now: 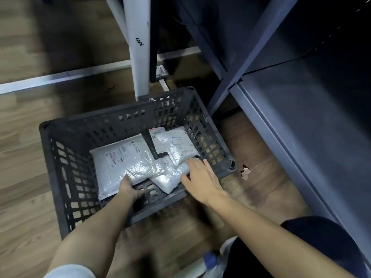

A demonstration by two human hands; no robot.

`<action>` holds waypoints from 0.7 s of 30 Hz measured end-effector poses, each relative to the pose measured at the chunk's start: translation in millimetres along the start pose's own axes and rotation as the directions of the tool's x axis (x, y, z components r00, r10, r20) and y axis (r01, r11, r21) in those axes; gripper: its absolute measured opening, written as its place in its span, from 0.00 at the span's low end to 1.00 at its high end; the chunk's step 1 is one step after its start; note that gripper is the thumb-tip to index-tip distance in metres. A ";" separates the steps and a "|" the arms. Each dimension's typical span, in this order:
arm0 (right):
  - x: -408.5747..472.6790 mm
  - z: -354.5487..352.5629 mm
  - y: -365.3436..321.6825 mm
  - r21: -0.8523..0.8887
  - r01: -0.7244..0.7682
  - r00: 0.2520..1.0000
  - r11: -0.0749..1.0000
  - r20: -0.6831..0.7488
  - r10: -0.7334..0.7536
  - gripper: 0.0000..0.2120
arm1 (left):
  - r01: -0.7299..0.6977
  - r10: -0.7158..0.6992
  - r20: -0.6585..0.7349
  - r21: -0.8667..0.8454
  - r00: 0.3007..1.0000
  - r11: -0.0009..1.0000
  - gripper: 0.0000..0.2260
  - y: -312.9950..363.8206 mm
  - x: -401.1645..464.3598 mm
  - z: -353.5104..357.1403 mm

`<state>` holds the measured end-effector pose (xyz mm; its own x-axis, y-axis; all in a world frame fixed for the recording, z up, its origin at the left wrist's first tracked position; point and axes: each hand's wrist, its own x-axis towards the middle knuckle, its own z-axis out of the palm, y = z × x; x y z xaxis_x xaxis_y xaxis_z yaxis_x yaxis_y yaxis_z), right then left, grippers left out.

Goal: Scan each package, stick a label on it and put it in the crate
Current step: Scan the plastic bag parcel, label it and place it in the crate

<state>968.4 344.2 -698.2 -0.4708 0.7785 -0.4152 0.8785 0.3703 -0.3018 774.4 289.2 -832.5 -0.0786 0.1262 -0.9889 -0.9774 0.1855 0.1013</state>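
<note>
At the near wall of the crate [60, 177], both hands reach in from below.

Left hand [128, 189]: fingers curled under the near edge of the large package [124, 161], thumb side on top of it; the fingertips are hidden beneath the package, so the exact grip cannot be told, though it appears to be a pinch of that edge.

Right hand [200, 177]: fingers straight and slightly spread, palm down, tips touching the far-right package [176, 149] and the hand lying over the middle package [170, 177].

Packages: three white padded bubble mailers, glossy, each with a printed label on its upper face. The large one lies flat at left-centre of the crate floor. The middle one is tucked partly under it, one corner toward the near wall. The far-right one overlaps a dark flat parcel [155, 143] bearing a white label.

Crate: dark grey plastic, perforated walls and floor, open top, standing on the wood-pattern floor [24, 157]. Bare crate floor shows along the left wall, along the far wall, and at the near edge between the hands.

Surroundings: white post [138, 47] just beyond the far wall; dark metal shelving [301, 117] close along the right; open floor to the left.
</note>
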 end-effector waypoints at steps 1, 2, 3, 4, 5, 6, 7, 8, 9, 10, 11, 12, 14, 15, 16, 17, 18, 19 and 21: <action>-2.2 0.0 0.4 0.017 0.006 1.000 1.000 -0.009 -0.006 0.23 | -0.004 0.004 0.021 -0.025 1.000 1.000 0.27 1.7 4.4 0.2; -3.7 -0.1 1.3 0.029 0.015 1.000 0.999 -0.028 -0.015 0.22 | -0.007 0.010 0.047 -0.052 0.999 0.999 0.27 4.5 8.5 1.6; -4.7 -0.3 2.6 0.030 0.027 0.999 0.999 -0.048 -0.026 0.22 | -0.017 0.020 0.058 -0.064 0.998 0.998 0.27 7.5 12.5 3.0; -4.9 -1.6 4.2 0.028 0.035 0.998 0.999 -0.061 -0.033 0.21 | -0.032 0.036 0.059 -0.069 0.998 0.997 0.28 9.5 15.4 4.6; -5.2 -3.1 5.7 0.025 0.034 0.998 0.999 -0.062 -0.032 0.20 | -0.051 0.054 0.048 -0.056 0.997 0.997 0.29 11.2 17.9 5.5; -5.4 -4.6 7.1 0.025 0.024 0.998 0.999 -0.056 -0.022 0.20 | -0.067 0.068 0.039 -0.035 0.997 0.997 0.30 12.1 19.4 6.2; -4.8 -6.1 8.3 0.024 0.009 0.999 1.000 -0.044 -0.008 0.20 | -0.082 0.082 0.027 -0.006 0.996 0.997 0.30 12.7 19.7 7.0; -4.1 -6.8 9.0 0.013 -0.007 1.000 1.000 -0.028 0.008 0.22 | -0.093 0.092 0.020 0.009 0.996 0.996 0.30 12.6 17.9 7.3; -3.0 -6.9 9.2 -0.004 -0.019 1.000 1.000 -0.016 0.019 0.23 | -0.103 0.103 0.014 0.011 0.995 0.995 0.29 12.0 15.3 8.0; -1.3 -5.5 9.2 -0.021 -0.026 1.000 0.999 -0.009 0.026 0.24 | -0.110 0.110 0.015 0.000 0.994 0.994 0.27 11.9 13.6 9.0; 0.1 -3.1 9.2 -0.034 -0.029 1.000 0.999 -0.003 0.029 0.24 | -0.112 0.113 0.020 -0.018 0.993 0.994 0.26 10.9 11.4 9.6; 1.8 -0.2 8.9 -0.040 -0.030 1.000 0.999 0.001 0.030 0.24 | -0.107 0.108 0.031 -0.035 0.994 0.994 0.25 9.6 8.6 10.1; 3.6 4.4 6.6 -0.051 -0.027 1.000 0.998 0.003 0.027 0.24 | -0.085 0.088 0.058 -0.063 0.994 0.994 0.25 4.4 1.4 10.6; 3.6 5.3 4.8 -0.052 -0.028 1.000 0.998 0.004 0.028 0.24 | -0.078 0.082 0.069 -0.059 0.994 0.995 0.24 2.7 -1.1 9.9; 2.9 4.6 2.8 -0.051 -0.033 0.999 0.998 0.006 0.034 0.24 | -0.077 0.081 0.072 -0.046 0.994 0.996 0.23 1.6 -2.9 9.8; 1.7 3.0 0.9 -0.046 -0.040 0.999 0.998 0.012 0.040 0.24 | -0.087 0.088 0.055 -0.018 0.995 0.996 0.22 0.9 -7.7 10.3; 0.3 0.5 -0.6 -0.041 -0.045 0.999 0.998 0.016 0.046 0.25 | -0.094 0.093 0.023 0.020 0.995 0.995 0.20 0.0 -13.7 10.8; -1.8 -2.6 -1.7 -0.039 -0.050 0.999 0.998 0.015 0.051 0.25 | -0.100 0.100 0.010 0.053 0.995 0.994 0.19 -1.1 -21.0 12.0; -6.6 -9.9 -2.6 -0.027 -0.062 0.998 0.998 0.011 0.062 0.25 | -0.146 0.150 -0.027 0.126 0.988 0.981 0.19 -5.2 -44.1 12.6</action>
<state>970.0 343.2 -686.2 -0.4160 0.7943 -0.4427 0.9079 0.3351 -0.2520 785.5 295.0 -788.1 -0.2295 0.1266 -0.9650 -0.9228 0.2869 0.2571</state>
